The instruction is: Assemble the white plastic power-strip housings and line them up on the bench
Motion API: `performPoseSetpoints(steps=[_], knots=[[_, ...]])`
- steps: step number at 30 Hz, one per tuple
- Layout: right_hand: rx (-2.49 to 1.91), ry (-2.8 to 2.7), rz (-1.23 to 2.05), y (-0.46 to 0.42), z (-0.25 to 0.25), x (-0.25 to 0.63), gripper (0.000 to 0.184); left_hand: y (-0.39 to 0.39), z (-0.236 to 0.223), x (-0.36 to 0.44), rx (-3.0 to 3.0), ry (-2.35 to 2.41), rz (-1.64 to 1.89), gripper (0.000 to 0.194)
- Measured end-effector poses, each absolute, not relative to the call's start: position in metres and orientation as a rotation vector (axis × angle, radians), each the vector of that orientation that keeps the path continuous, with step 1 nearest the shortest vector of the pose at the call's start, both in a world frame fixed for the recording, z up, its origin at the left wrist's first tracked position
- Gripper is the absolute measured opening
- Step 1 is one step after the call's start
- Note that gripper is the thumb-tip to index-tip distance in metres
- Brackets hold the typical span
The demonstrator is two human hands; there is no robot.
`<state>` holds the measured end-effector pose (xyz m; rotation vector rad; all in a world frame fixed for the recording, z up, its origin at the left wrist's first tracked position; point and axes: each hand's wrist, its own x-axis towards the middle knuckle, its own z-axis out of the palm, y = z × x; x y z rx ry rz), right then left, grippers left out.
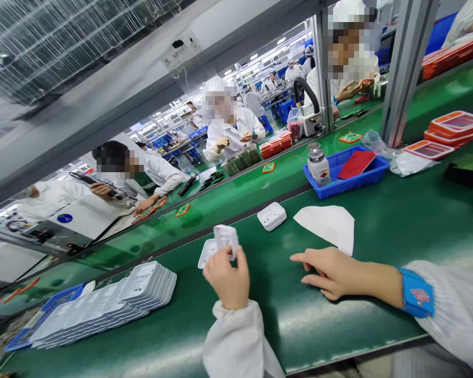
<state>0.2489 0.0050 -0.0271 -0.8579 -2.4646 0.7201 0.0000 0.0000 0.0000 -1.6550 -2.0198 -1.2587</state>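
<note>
My left hand (227,275) pinches a small white plastic housing (225,237), held tilted up above the green bench. Just behind it, another white housing (207,253) lies on the bench, partly covered by the held one. My right hand (331,270) hovers over or rests on the mat with its fingers stretched out and nothing in them; a blue wrist strap (417,292) is around that wrist. Beyond the right hand lies a piece of white paper or cloth (331,223). A short stack of white housings (271,216) sits between the hands, farther back.
Stacked white housings (142,286) stand at the left beside a blue tray (65,296). At the back right, a blue bin (347,176) holds a bottle (318,167) and a red piece (357,164). Orange-framed parts (457,126) are piled farther right. Co-workers sit across the green conveyor (228,194).
</note>
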Motion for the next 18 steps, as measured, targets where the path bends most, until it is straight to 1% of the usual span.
performPoseSetpoints(steps=[3,7,13,18], knots=[[-0.874,-2.479,0.729,0.004,-0.026,0.250,0.033,0.005,-0.001,-0.029,-1.486,-2.009,-1.110,0.024],[-0.875,-2.479,0.732,0.005,-0.028,0.250,0.031,0.003,-0.008,-0.050,-1.376,-1.979,-0.711,0.026],[-0.870,-2.463,0.686,0.005,-0.033,0.251,0.029,0.002,-0.013,-0.057,-1.375,-1.953,-0.675,0.025],[-0.847,-2.493,0.616,0.006,-0.026,0.253,0.029,0.001,-0.014,-0.064,-1.344,-1.886,-0.615,0.023]])
